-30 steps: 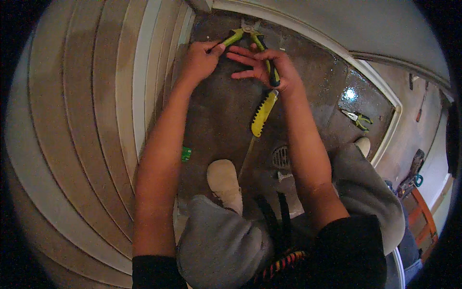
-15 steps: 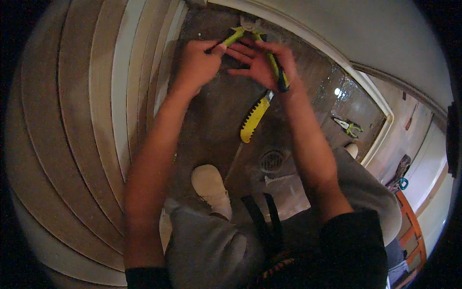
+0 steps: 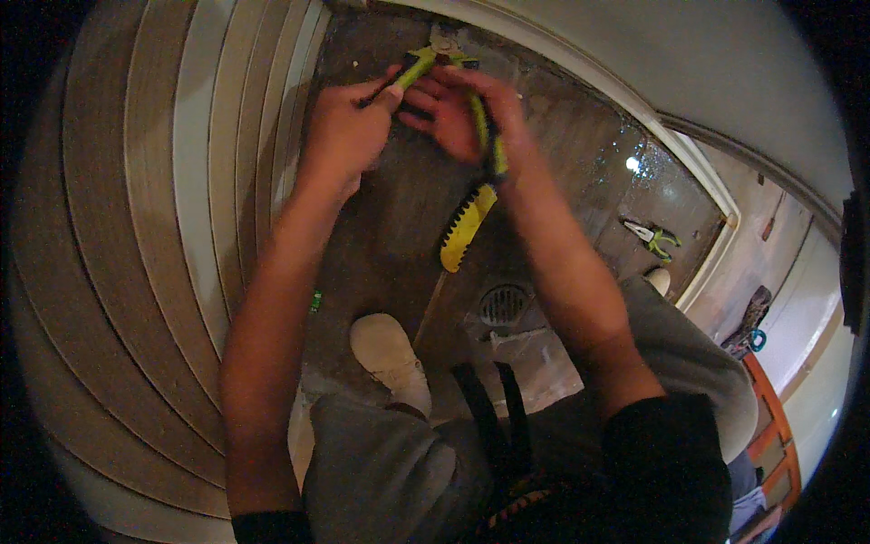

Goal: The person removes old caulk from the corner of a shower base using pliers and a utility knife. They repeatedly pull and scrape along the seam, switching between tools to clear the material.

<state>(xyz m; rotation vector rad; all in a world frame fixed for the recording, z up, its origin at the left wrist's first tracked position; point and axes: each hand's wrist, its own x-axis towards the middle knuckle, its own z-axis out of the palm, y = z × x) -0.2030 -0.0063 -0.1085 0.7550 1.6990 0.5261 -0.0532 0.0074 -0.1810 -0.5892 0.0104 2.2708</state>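
Observation:
Both my hands are at the far part of the floor, on a pair of pliers [image 3: 418, 69] with yellow-green and black handles, spread apart. My left hand [image 3: 349, 127] is closed around the left handle, thumb along it. The right handle runs across my right hand [image 3: 462, 118], between thumb and palm, with the fingers partly curled toward the left. The jaws point away from me at the far floor edge; what lies between them is too blurred to tell. A yellow utility knife [image 3: 468, 230] with a ridged grip lies just nearer than my right hand.
Needle-nose pliers [image 3: 652, 238] with green handles lie on the right, near a wet patch [image 3: 634, 168]. A round floor drain [image 3: 503, 306] sits near my shoe [image 3: 385, 349]. Striped panelling [image 3: 154, 227] bounds the left; a pale raised edge [image 3: 702, 181] runs along the right.
Both hands and the pliers have shifted left in the picture as the view moved slightly. My right fingers are more curled than before. The knife and needle-nose pliers stay on the floor.

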